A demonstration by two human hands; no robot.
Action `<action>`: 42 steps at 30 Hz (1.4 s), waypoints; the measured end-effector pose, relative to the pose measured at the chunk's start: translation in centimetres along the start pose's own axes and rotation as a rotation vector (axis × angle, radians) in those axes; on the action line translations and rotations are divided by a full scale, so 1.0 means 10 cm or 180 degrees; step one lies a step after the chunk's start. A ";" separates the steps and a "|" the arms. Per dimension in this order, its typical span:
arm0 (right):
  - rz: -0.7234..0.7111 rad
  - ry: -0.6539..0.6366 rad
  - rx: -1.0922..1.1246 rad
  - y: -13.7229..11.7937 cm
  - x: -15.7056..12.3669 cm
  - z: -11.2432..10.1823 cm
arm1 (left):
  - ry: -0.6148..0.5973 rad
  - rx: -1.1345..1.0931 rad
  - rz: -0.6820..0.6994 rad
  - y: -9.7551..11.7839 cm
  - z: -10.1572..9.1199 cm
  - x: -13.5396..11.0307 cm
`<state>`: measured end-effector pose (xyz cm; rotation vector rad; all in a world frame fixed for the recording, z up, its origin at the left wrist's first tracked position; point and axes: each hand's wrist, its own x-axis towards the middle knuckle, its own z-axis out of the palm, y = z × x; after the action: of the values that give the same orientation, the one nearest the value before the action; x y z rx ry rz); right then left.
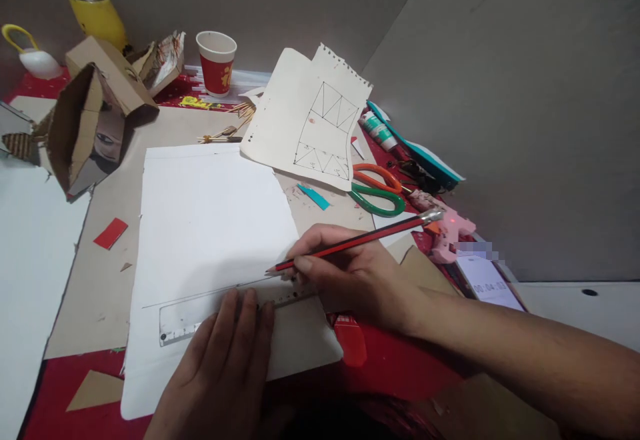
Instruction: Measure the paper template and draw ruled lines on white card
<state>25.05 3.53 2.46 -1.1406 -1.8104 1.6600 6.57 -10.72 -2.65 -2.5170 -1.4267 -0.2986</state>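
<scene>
A white sheet [210, 227] lies in front of me with a clear ruler [183, 320] across its lower part. My left hand [225, 367] rests flat on the ruler, fingers stretched out, pressing it down. My right hand [350, 273] is closed on a red and black pencil [370, 239], whose tip touches the sheet at the ruler's upper edge. A thin pencil line runs along that edge to the left.
A torn notebook page with a triangle sketch [320, 127] lies behind. Orange and green scissors [375, 190], a glue tube [377, 130], a pink glue gun [450, 233] and a phone [493, 283] sit right. Cardboard pieces [85, 127], a paper cup [216, 63] and a yellow bottle [97, 13] stand far left.
</scene>
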 end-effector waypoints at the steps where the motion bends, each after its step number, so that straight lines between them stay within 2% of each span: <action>1: -0.0137 -0.0074 -0.0106 0.02 0.02 0.03 | -0.0005 0.0004 -0.0001 0.00 0.00 -0.01; 6: -0.0707 -0.0396 -0.0454 0.11 0.11 0.17 | -0.0004 0.0038 -0.0002 0.01 0.02 -0.02; 12: -0.0877 -0.0447 -0.0378 0.17 0.17 0.22 | 0.0020 0.0096 0.0025 0.03 0.02 0.01; 16: -0.0912 -0.0467 -0.0423 0.15 0.18 0.22 | 0.0055 0.0063 -0.0076 0.04 0.02 0.01; 20: -0.0976 -0.0489 -0.0496 0.13 0.18 0.23 | 0.0023 0.0105 0.0042 0.03 0.02 0.00; 28: -0.1063 -0.0536 -0.0585 0.11 0.19 0.24 | 0.0028 0.0086 0.0011 0.03 0.01 0.01; 33: -0.1009 -0.0519 -0.0688 0.10 0.18 0.23 | 0.0078 -0.0082 -0.0307 0.07 0.00 0.03; 37: -0.0887 -0.0499 -0.0561 0.10 0.18 0.22 | 0.0047 -0.0076 -0.0131 0.06 -0.01 0.02; 42: -0.0851 -0.0525 -0.0507 0.11 0.17 0.20 | 0.0049 -0.0259 -0.0435 0.09 -0.01 0.04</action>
<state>22.87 3.64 0.66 -0.7975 -2.1258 1.5133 7.56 -10.92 -2.57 -2.4785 -1.6151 -0.4072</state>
